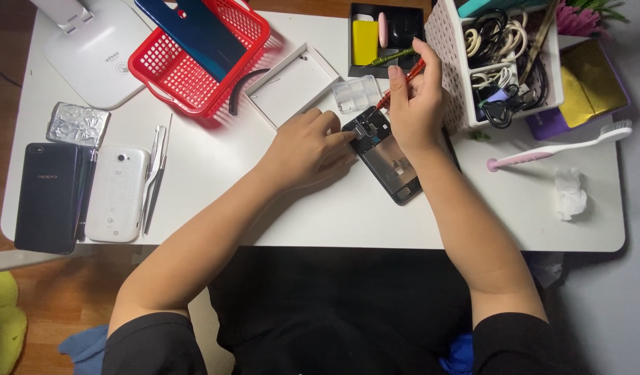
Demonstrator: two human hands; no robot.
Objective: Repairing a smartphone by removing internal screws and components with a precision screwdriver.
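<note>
Opened phone (384, 154) laid face down near counter (334, 215) centre, back cover removed, internals exposed. Phone pinned at upper end by left hand (302, 149), fingers (344, 137) pressed flat on frame, nothing gripped. Red screwdriver (403, 83) gripped by right hand (414, 104), fingers closed round shaft, tip lowered toward phone top. Small clear parts tray (357, 94) placed just beside phone. Red basket (202, 55) noted further left.

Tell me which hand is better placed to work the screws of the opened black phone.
Probably the right hand: it grips the red screwdriver, tip at the opened black phone. The left hand only steadies it.
</note>
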